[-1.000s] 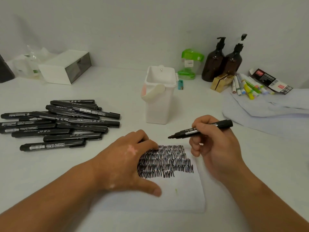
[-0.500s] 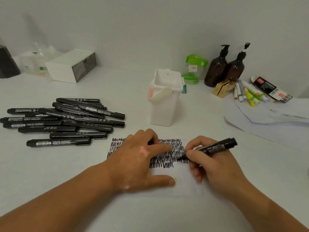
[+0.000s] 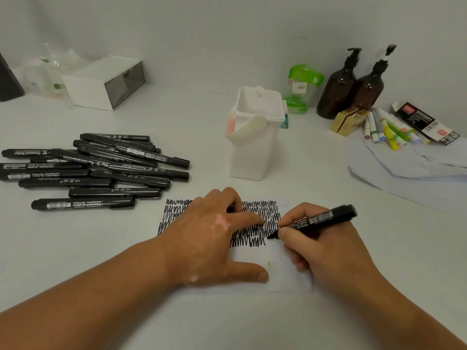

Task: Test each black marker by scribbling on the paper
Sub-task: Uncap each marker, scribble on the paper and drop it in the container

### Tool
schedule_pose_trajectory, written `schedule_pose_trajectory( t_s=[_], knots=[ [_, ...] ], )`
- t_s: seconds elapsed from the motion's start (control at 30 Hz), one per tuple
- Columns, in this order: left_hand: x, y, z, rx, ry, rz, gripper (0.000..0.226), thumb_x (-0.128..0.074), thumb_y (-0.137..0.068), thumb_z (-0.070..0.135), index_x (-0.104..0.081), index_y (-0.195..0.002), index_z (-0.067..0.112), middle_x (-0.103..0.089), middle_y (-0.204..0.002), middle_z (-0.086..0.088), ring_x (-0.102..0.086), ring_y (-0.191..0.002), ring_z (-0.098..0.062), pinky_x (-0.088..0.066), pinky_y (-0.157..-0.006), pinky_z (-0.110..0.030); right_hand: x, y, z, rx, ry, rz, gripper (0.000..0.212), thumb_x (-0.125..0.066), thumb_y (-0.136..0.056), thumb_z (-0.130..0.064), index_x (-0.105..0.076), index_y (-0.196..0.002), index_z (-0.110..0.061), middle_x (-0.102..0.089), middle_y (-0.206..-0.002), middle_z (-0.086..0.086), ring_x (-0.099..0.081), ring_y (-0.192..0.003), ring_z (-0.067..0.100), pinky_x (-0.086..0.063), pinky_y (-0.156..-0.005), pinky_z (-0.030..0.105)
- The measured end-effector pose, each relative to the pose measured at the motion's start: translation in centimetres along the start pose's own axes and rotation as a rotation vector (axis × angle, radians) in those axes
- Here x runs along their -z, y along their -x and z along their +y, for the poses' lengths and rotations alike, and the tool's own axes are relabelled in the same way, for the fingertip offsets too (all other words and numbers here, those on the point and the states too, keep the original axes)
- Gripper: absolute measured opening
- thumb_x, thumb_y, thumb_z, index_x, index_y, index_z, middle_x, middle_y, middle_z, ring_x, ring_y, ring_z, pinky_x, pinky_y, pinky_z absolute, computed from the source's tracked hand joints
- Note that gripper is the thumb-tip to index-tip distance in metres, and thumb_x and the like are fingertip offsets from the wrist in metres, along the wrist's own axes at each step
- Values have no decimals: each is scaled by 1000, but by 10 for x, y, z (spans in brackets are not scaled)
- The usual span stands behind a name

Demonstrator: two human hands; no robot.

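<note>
— Down on the paper point(image 3: 288, 271), rows of black scribbles point(image 3: 257, 210) filled the top half, so I'd judge a fair few markers had been tried; the lower half was bare but for a faint green speck point(image 3: 268, 263)
— And plenty left, by the look of it! That pile of black markers point(image 3: 101, 168) lay off to the left, caps on as far as I could see, well apart from the sheet. Which of those were tested, nobody could say
— Where was the one in play?
— The right hand point(image 3: 326, 248) had it, thumb and fingers pinched round the marker point(image 3: 318, 219) low on the barrel, uncapped, slanting up to the right, tip touching the paper at the right end of the lowest row
— And the other hand?
— The left hand point(image 3: 209, 238) lay palm down on the sheet, grasping nothing, thumb and forefinger stretched out, pinning it; the forefinger pointed towards the tip, near it but apart
</note>
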State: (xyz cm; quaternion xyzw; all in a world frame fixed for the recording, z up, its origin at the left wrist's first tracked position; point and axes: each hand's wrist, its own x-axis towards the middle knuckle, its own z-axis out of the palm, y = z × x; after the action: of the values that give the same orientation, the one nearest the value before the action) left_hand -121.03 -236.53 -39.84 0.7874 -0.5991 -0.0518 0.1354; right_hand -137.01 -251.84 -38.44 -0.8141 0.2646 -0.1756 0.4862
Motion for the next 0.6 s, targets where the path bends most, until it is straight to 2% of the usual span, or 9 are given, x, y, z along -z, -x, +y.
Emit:
schedule_pose_trajectory(
  t_s=[0.2,0.37,0.5,0.6],
  knots=[
    [0,0,0,5,8,-5,91,-44,-60,97,-37,-140,54,-35,-109,17,-39,-97,-7,-38,-88,-25,-1,2,-2,7,54,-4,13,-74,-81,-17,-72,-79,-30,-66,-51,5,-61,-42,14,-45,-44,16],
    [0,0,-1,3,11,-5,93,-43,-60,98,-38,-141,53,-36,-110,16,-41,-98,-8,-42,-90,-27,2,1,-2,-8,101,-56,19,-75,-78,-12,-73,-76,-31,-63,-49,-6,-57,-42,9,-42,-43,16],
    [0,0,-1,1,20,2,91,-45,-60,97,-39,-140,54,-35,-110,18,-40,-99,-5,-41,-90,-26,-1,1,0,11,104,16,13,-74,-79,-20,-72,-78,-32,-63,-51,-10,-56,-42,4,-39,-42,11],
    [0,0,-1,1,20,6,92,-45,-59,97,-39,-140,53,-36,-110,17,-40,-99,-6,-42,-91,-27,0,0,0,32,159,43,14,-76,-77,-22,-72,-76,-35,-65,-58,-15,-54,-50,0,-39,-46,9]
  ],
)
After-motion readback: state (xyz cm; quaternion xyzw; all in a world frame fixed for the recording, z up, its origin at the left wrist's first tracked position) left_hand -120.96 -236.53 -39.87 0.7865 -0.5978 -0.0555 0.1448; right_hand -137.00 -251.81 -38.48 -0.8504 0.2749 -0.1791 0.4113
